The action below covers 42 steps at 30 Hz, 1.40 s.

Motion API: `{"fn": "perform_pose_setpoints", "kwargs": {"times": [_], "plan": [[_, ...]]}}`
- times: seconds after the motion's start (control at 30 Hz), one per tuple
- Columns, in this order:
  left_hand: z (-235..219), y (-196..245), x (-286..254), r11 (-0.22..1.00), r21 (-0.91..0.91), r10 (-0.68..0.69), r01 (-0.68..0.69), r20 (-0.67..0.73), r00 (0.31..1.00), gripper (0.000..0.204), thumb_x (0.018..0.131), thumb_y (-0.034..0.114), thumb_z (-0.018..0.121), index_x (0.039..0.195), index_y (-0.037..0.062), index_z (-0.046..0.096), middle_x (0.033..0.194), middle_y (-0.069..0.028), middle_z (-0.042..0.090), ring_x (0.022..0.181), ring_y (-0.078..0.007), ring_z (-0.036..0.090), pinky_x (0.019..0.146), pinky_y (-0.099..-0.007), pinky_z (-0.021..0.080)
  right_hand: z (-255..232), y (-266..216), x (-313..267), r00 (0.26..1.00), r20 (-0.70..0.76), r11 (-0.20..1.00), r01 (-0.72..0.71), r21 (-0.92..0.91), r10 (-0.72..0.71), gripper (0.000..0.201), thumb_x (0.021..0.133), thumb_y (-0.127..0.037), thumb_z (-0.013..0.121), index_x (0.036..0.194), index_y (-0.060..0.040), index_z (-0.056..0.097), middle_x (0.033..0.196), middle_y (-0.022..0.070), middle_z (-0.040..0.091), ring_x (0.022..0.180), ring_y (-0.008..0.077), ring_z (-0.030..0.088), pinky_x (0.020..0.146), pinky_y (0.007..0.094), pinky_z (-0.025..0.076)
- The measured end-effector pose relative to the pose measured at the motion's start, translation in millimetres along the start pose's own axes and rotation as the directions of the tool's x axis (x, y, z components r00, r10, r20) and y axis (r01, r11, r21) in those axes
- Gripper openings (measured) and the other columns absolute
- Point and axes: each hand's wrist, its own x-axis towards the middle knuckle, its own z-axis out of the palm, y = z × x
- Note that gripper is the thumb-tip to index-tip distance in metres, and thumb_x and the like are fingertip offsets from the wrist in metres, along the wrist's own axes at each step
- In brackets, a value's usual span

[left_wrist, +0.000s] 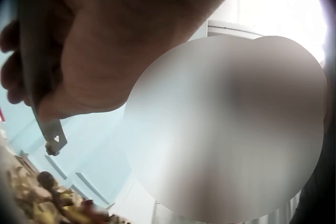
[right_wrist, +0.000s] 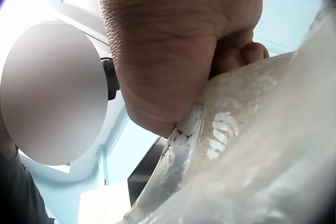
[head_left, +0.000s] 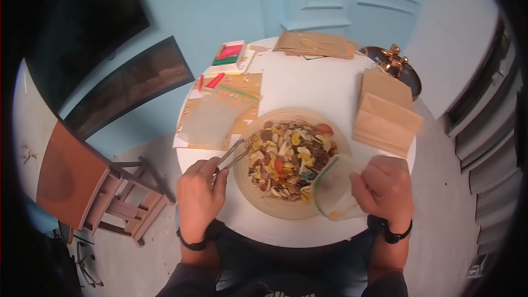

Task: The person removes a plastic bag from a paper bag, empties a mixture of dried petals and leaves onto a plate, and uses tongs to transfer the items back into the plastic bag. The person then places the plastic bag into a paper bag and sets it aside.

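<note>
My left hand (head_left: 203,190) grips metal tongs (left_wrist: 35,77) over the left side of a round, shallow wooden bowl (head_left: 247,195). A small brownish piece (left_wrist: 52,149) sits at their tips. The bowl is heaped with potpourri-like mixed dried pieces (head_left: 286,157) in yellow, cream, brown and red. At the bowl's lower right, my right hand (head_left: 384,190) pinches the edge of a translucent zip bag (head_left: 336,184) with a green seal. The bag's mouth faces the bowl, and a yellowish bit (head_left: 334,215) shows low in it. Some right fingers are hidden behind the bag in the right wrist view.
A brown paper bag (head_left: 388,113) lies at the right, near a dark tray (head_left: 413,82) bearing a shiny copper-coloured figure (head_left: 394,59). Flat kraft bags (head_left: 316,44) lie at the back. Another zip bag (head_left: 212,118) covers a patterned sheet at left, below a white box (head_left: 227,58).
</note>
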Motion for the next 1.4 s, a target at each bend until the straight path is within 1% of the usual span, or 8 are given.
{"fn": "perform_pose_setpoints", "kwargs": {"times": [0.1, 0.23, 0.47, 0.67, 0.83, 0.97, 1.17, 1.4], "plan": [[-14.7, 24.1, -8.1, 0.963, -0.270, 0.016, 0.016, 0.114, 0.993, 0.023, 0.094, 0.007, 0.085, 0.114, -0.0012, 0.080, 0.097, -0.0196, 0.078, 0.086, -0.0418, 0.077, 0.075, -0.0484, 0.061, 2.8, 1.5, -2.0, 0.999, 0.039, 1.000, 0.011, -0.013, -0.010, 0.040, 0.083, -0.007, 0.087, 0.065, -0.0065, 0.051, 0.063, 0.0096, 0.049, 0.054, 0.0328, 0.056, 0.051, 0.0455, 0.044], [-11.5, 44.9, -16.9, 0.881, -0.432, 0.295, -0.196, 0.175, 0.939, 0.029, 0.091, 0.006, 0.087, 0.117, -0.0035, 0.080, 0.094, -0.0194, 0.077, 0.084, -0.0405, 0.076, 0.076, -0.0457, 0.060, 5.7, 2.0, -4.2, 0.997, 0.072, 1.000, 0.022, -0.001, -0.022, 0.041, 0.086, -0.009, 0.086, 0.064, -0.0071, 0.052, 0.062, 0.0088, 0.051, 0.053, 0.0314, 0.057, 0.051, 0.0445, 0.046], [3.5, 70.3, -20.0, 0.868, -0.377, 0.427, -0.321, 0.239, 0.872, 0.037, 0.088, 0.010, 0.091, 0.122, -0.0012, 0.080, 0.097, -0.0188, 0.078, 0.085, -0.0418, 0.076, 0.074, -0.0471, 0.061, 2.3, -0.4, -5.6, 0.995, 0.089, 0.999, 0.035, -0.017, -0.033, 0.040, 0.088, -0.011, 0.087, 0.066, -0.0079, 0.054, 0.064, 0.0081, 0.053, 0.055, 0.0310, 0.058, 0.051, 0.0446, 0.047], [-2.4, 46.4, -14.7, 0.917, -0.265, 0.344, -0.298, 0.149, 0.927, 0.038, 0.088, 0.011, 0.090, 0.123, -0.0013, 0.080, 0.100, -0.0182, 0.079, 0.085, -0.0405, 0.077, 0.073, -0.0469, 0.061, -0.6, 0.9, -6.2, 0.995, 0.096, 0.999, 0.031, -0.038, -0.027, 0.041, 0.087, -0.011, 0.088, 0.066, -0.0077, 0.053, 0.064, 0.0086, 0.053, 0.055, 0.0321, 0.058, 0.052, 0.0455, 0.046], [-4.9, 25.6, -15.0, 0.981, -0.108, 0.178, -0.163, 0.145, 0.973, 0.037, 0.089, 0.012, 0.090, 0.122, -0.0010, 0.081, 0.101, -0.0192, 0.080, 0.081, -0.0381, 0.077, 0.071, -0.0458, 0.060, 4.0, -0.6, -7.9, 0.997, 0.071, 1.000, -0.001, 0.006, 0.001, 0.041, 0.081, -0.006, 0.086, 0.065, -0.0050, 0.049, 0.062, 0.0110, 0.048, 0.054, 0.0356, 0.053, 0.052, 0.0487, 0.039], [-8.4, 28.1, -15.7, 0.996, -0.051, 0.083, -0.074, 0.197, 0.977, 0.035, 0.091, 0.014, 0.089, 0.121, -0.0005, 0.081, 0.102, -0.0181, 0.080, 0.074, -0.0366, 0.075, 0.070, -0.0455, 0.060, 0.9, 0.5, -8.2, 0.995, 0.101, 0.999, 0.015, -0.040, -0.011, 0.043, 0.086, -0.011, 0.088, 0.065, -0.0071, 0.051, 0.063, 0.0091, 0.051, 0.054, 0.0331, 0.057, 0.051, 0.0460, 0.044], [4.0, 28.6, -16.3, 0.995, -0.052, 0.093, -0.084, 0.199, 0.976, 0.034, 0.092, 0.016, 0.088, 0.121, 0.0005, 0.081, 0.100, -0.0176, 0.080, 0.073, -0.0364, 0.075, 0.073, -0.0479, 0.061, 2.7, -0.6, -7.1, 0.995, 0.098, 1.000, 0.019, -0.022, -0.017, 0.042, 0.086, -0.010, 0.088, 0.065, -0.0071, 0.053, 0.063, 0.0089, 0.052, 0.054, 0.0330, 0.058, 0.051, 0.0458, 0.045], [16.0, 22.3, -12.4, 0.990, -0.052, 0.141, -0.133, 0.211, 0.967, 0.030, 0.093, 0.015, 0.087, 0.120, 0.0009, 0.082, 0.097, -0.0184, 0.080, 0.081, -0.0413, 0.076, 0.074, -0.0493, 0.060, 3.4, -0.6, -7.2, 0.994, 0.107, 0.999, 0.027, -0.016, -0.026, 0.040, 0.086, -0.010, 0.089, 0.066, -0.0070, 0.054, 0.063, 0.0088, 0.052, 0.054, 0.0329, 0.058, 0.051, 0.0455, 0.045]]}}
